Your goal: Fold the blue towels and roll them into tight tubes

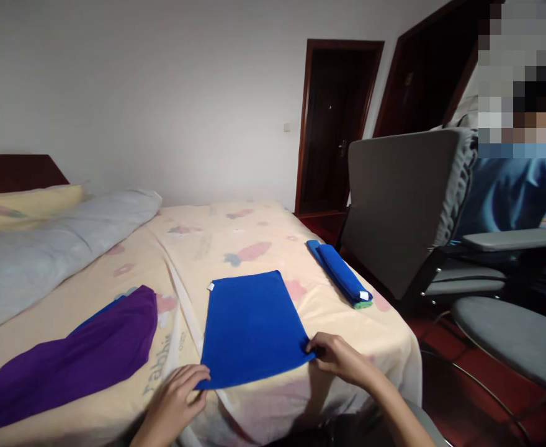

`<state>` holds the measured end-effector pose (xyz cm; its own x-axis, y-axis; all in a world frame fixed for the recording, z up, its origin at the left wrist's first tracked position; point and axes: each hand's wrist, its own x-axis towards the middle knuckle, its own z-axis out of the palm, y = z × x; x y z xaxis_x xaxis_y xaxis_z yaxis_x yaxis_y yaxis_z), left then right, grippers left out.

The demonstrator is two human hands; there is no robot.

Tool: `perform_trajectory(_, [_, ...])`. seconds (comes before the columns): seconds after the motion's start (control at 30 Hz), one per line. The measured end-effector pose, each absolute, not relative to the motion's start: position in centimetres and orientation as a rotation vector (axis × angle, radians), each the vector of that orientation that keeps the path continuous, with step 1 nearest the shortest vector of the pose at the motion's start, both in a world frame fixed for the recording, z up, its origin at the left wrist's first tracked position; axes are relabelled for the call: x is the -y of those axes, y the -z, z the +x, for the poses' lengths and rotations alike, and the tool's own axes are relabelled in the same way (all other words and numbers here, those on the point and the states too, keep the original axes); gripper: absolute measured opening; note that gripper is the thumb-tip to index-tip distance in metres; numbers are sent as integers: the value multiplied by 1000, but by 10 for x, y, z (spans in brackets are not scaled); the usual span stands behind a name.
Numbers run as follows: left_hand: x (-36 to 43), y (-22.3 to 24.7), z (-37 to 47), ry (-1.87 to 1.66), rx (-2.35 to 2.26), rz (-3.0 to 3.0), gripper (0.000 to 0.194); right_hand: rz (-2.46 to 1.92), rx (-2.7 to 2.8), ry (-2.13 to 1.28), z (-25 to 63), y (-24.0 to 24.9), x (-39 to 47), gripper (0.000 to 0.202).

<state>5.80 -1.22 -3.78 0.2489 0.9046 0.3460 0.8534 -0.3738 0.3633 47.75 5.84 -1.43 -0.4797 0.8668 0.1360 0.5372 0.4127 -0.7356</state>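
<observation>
A blue cloth [249, 326] lies flat on the bed [217, 236], folded into a rectangle with a small white tag at its far left corner. My left hand [177, 394] pinches its near left corner. Its near right corner is pinched by my right hand [335, 357]. Both corners rest low on the sheet near the bed's front edge.
A rolled blue towel [340, 273] lies at the bed's right edge. A purple cloth [68, 360] is spread at the left, a grey duvet [44, 248] behind it. A person in blue sits in a grey chair [403, 205] at the right; dark doors behind.
</observation>
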Motion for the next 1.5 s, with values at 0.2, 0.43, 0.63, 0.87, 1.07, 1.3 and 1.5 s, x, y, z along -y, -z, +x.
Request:
perform_trajectory(0.2, [-18,36,51,-937,-1735,1943,24,-1214,1978,-914,470,17,-78,24])
perform_trajectory(0.43, [-40,38,67,-1023,-1813,1575,60,-1494,1771,-998,450,38,-106,36])
perform_trajectory(0.63, [-32,45,65,-1078,-1963,1599,56,-1562,1867,-725,454,43,-106,32])
perform_trajectory(0.87, [-24,39,68,-975,-2101,2060,40,-1753,1990,-597,445,33,-91,22])
perform_trajectory(1.07, [-12,40,83,-832,-2379,2575,28,-1799,2142,-142,434,32,-88,25])
perform_trajectory(1.3, [-15,33,108,-871,-1677,3028,32,-1233,2200,120,388,40,-68,32])
perform_trajectory(1.5, [-26,45,129,-571,-1452,3101,49,-963,2510,-59,357,55,-51,46])
